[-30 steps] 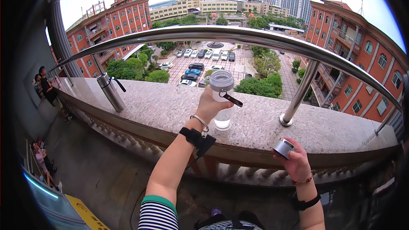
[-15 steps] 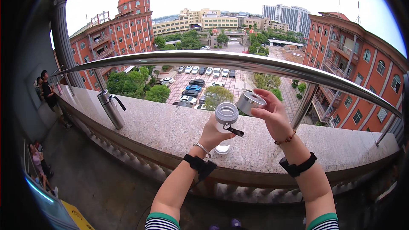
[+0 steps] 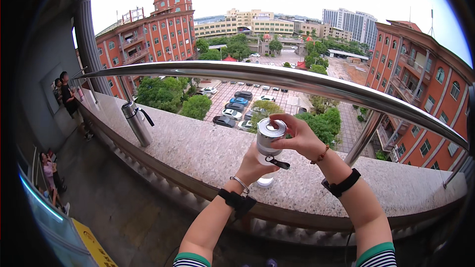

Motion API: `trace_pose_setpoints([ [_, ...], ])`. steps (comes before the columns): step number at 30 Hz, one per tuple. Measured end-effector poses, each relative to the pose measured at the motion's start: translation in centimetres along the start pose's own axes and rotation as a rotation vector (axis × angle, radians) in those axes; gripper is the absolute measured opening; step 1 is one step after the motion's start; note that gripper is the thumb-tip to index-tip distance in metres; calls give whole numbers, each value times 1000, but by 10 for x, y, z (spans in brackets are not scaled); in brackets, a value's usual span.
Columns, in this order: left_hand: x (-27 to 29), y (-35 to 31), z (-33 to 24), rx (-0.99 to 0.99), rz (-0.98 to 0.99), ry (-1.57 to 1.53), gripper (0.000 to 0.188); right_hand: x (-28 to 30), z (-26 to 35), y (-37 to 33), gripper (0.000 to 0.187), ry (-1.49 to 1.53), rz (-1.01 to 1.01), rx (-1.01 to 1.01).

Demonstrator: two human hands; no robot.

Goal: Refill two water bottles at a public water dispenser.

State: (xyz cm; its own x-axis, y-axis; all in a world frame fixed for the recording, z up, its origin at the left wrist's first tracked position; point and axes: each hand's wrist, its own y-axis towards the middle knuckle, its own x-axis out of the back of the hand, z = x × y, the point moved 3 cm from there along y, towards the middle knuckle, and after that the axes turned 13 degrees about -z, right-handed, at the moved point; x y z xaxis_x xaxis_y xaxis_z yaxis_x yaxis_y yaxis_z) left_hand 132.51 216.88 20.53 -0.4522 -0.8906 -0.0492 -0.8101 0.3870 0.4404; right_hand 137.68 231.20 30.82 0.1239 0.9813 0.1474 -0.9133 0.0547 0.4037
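My left hand (image 3: 253, 163) is wrapped round a clear bottle (image 3: 265, 181) that stands upright on the speckled stone ledge. A dark strap (image 3: 278, 162) hangs from a ring at the bottle's neck. On top of the bottle sits a silver cylindrical lid (image 3: 271, 134), and my right hand (image 3: 297, 138) grips it from the right with the fingers curled over its top. The lid hides the bottle's mouth. Farther left on the ledge stands a steel flask (image 3: 136, 124) with a black carrying loop; neither hand touches it.
A shiny metal handrail (image 3: 277, 76) curves across above the stone ledge (image 3: 198, 151), held by slanted posts (image 3: 365, 138). Beyond lies a car park far below. At the left, people stand by a wall (image 3: 68, 94) and sit lower down (image 3: 51, 173), near a yellow panel (image 3: 93, 244).
My right hand has brought the lid leftward and down onto the bottle's mouth, which was open before. The whole view has shifted slightly.
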Motion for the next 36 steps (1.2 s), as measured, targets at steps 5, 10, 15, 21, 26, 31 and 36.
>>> trace_pose_setpoints([
  [5, -1, -1, 0, -21, 0, 88, 73, -1, 1, -2, 70, -119, 60, 31],
  [10, 0, -3, -1, -44, 33, -5, 75, 3, 20, -2, 75, -385, 98, 63],
  [15, 1, -6, 3, 0, 38, 64, 76, -18, 36, 16, 61, -713, 131, 263],
  [21, 0, -6, 7, -6, 17, -31, 78, -45, 34, 34, 58, -915, 322, 192],
  [26, -1, -7, 9, -44, -14, -5, 69, -54, 27, 52, 68, -984, 413, 14],
  [31, -2, -8, 14, -35, -40, -70, 71, -58, 28, 49, 70, -1025, 383, 53],
  [36, 1, -9, 15, -46, -17, 88, 78, -60, 34, 44, 71, -1046, 374, 69],
])
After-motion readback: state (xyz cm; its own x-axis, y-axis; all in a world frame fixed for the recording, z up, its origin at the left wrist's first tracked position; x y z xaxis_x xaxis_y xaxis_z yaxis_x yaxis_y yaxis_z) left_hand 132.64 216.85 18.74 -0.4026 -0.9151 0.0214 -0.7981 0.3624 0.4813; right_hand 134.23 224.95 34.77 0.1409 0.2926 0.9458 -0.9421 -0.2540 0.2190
